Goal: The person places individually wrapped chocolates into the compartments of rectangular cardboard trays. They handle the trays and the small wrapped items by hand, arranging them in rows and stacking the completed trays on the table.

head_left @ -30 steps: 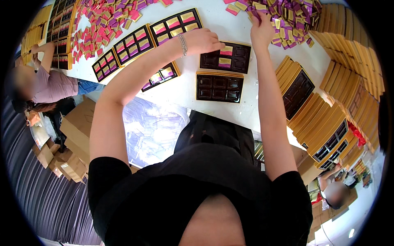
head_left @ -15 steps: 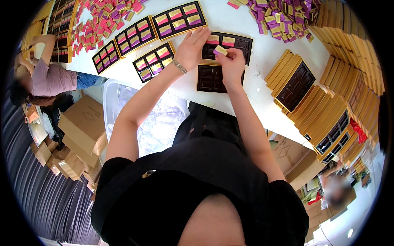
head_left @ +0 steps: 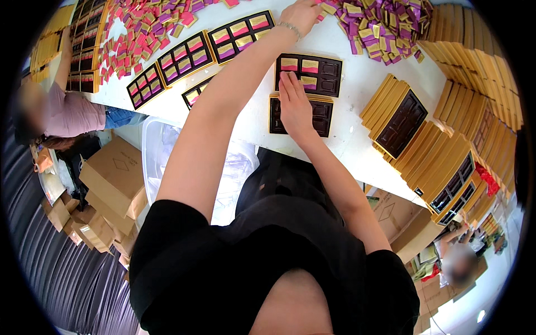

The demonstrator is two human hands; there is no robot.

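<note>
My right hand [head_left: 296, 108] lies with fingers stretched out over the lower left compartment of a dark, gold-edged tray [head_left: 330, 68]. Two gold-and-pink wrapped pieces [head_left: 310, 66] fill the left and middle of its far row. A gold-and-purple wrapped piece [head_left: 309, 83] sits in the near row's middle. What lies under my fingertips is hidden. Below my palm, a second dark tray [head_left: 321, 114] touches the first. My left hand [head_left: 302, 15] reaches to the left edge of a heap of wrapped pieces [head_left: 385, 28] at the far side; its fingertips are partly cut off, so their grip is unclear.
Filled trays [head_left: 184, 56] stand in a row at the left, by a loose pink heap [head_left: 131, 44]. Stacked gold-edged trays [head_left: 402, 123] line the right. A clear plastic bin [head_left: 159, 139] and cardboard boxes [head_left: 114, 167] are below. Co-workers are at both sides.
My left hand has left the tray's left edge and gone to the far heap. My right hand no longer pinches a gold-and-purple wrapped piece; its fingers now lie flat on the tray.
</note>
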